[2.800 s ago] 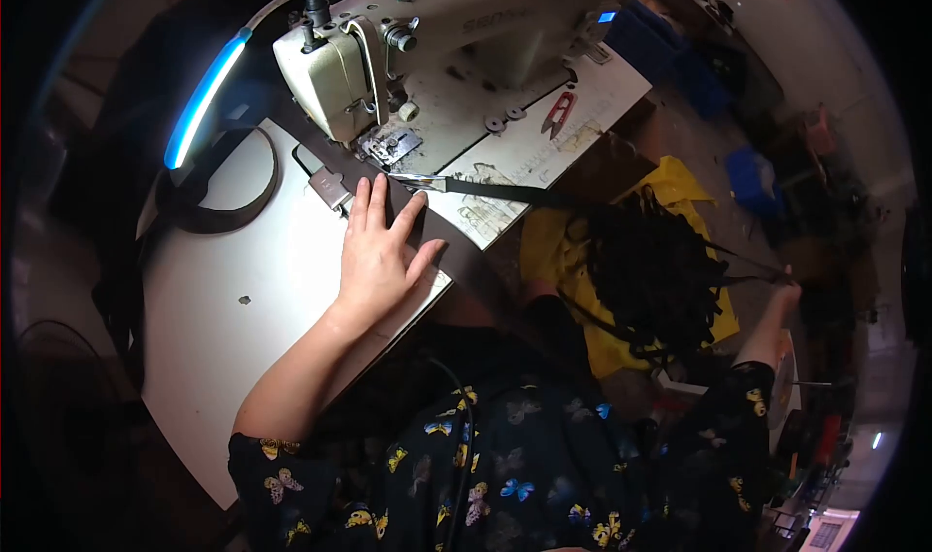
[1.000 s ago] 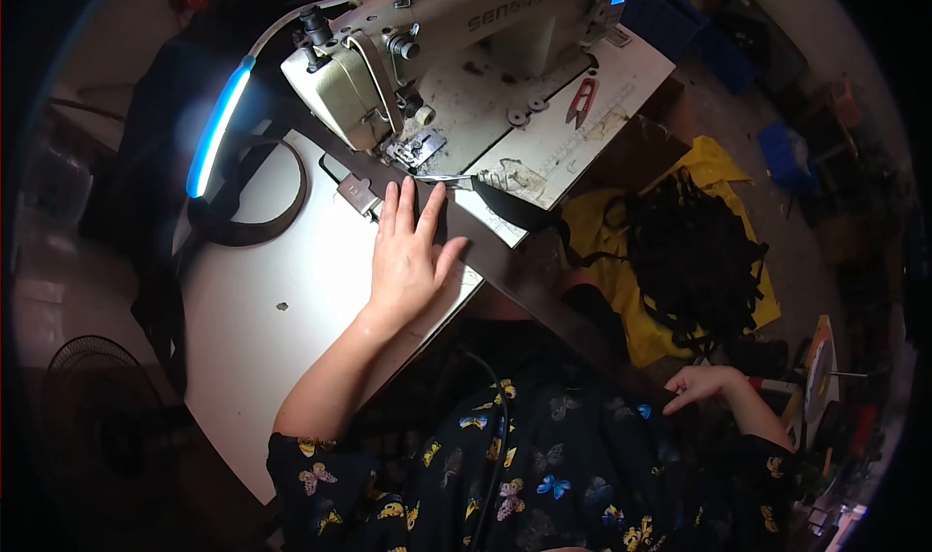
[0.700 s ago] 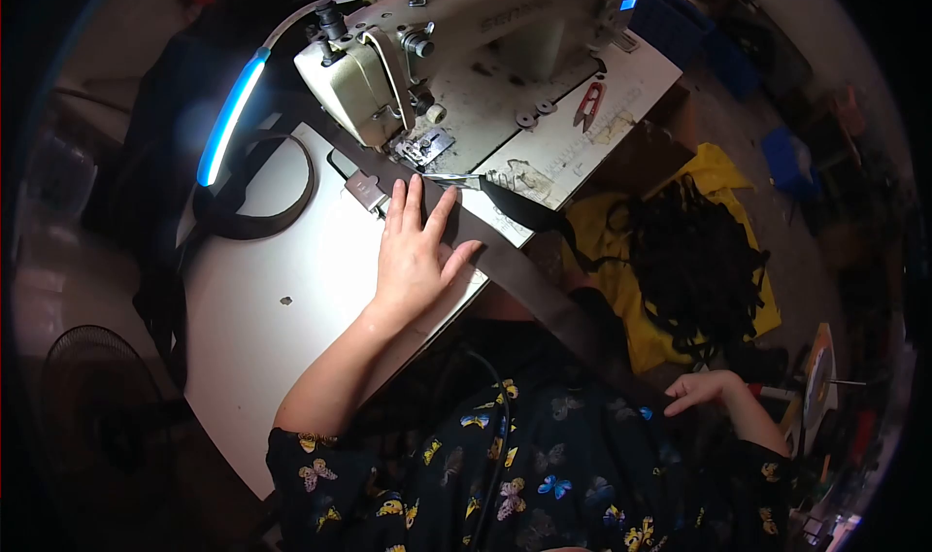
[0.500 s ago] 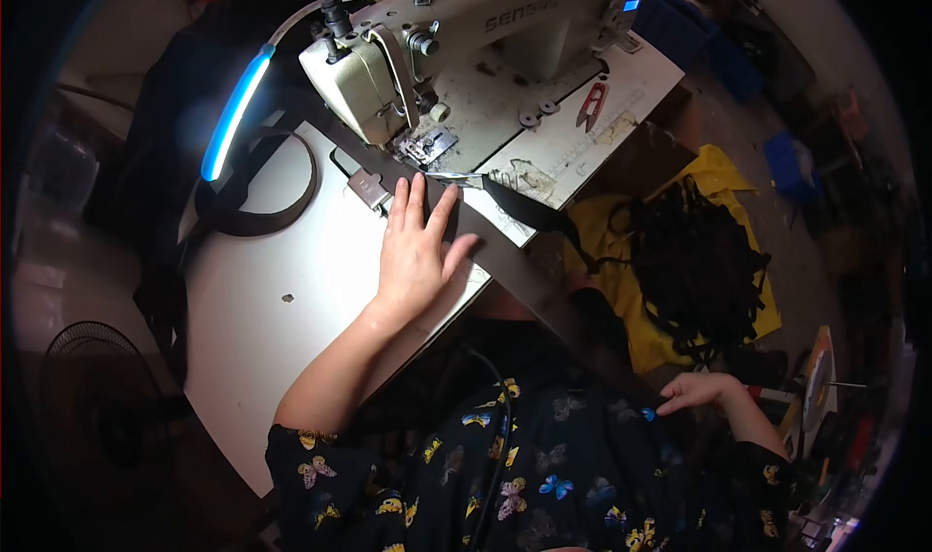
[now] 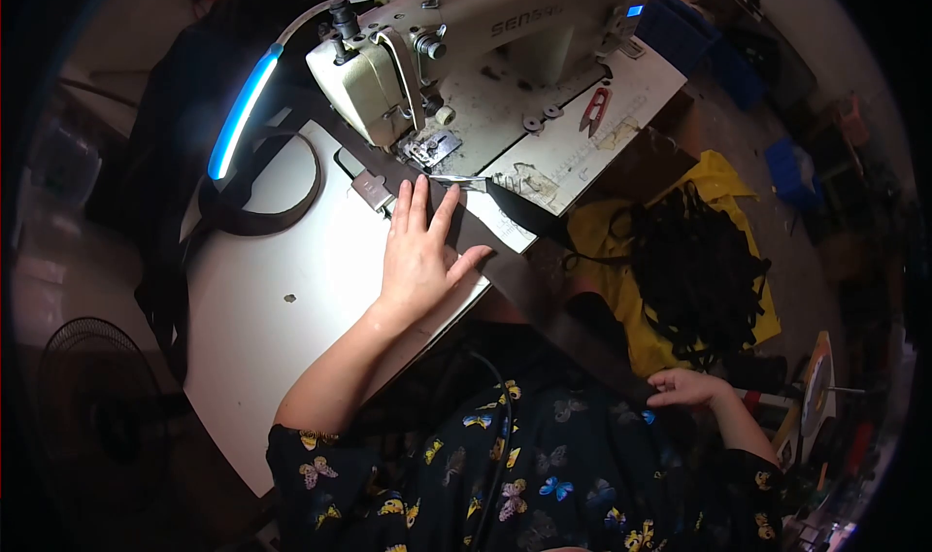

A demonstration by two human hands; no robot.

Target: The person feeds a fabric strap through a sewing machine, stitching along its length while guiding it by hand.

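Note:
A long dark fabric strip (image 5: 544, 314) runs from my lap side up across the table edge to the sewing machine (image 5: 374, 91). My left hand (image 5: 416, 256) lies flat on the strip, fingers spread, fingertips just in front of the presser foot (image 5: 423, 149). Low on the right, my right hand (image 5: 684, 389) has its fingers closed on the strip's edge. Beside my left fingertips sits a metal tape guide (image 5: 464, 181), with a black tape (image 5: 519, 212) running into it from the right. A metal plate (image 5: 372, 191) is left of my fingers.
Red thread snips (image 5: 595, 112) and two bobbins (image 5: 542, 118) lie on the machine bed. A lit lamp (image 5: 243, 115) hangs at the left, above a curled dark strip (image 5: 309, 202). A black tape pile (image 5: 694, 270) rests on yellow cloth (image 5: 636, 334).
My right hand has shifted slightly up and left, its fingers now curled at the strip. My left thumb reaches further out, while that palm stays in place. The view has shifted slightly.

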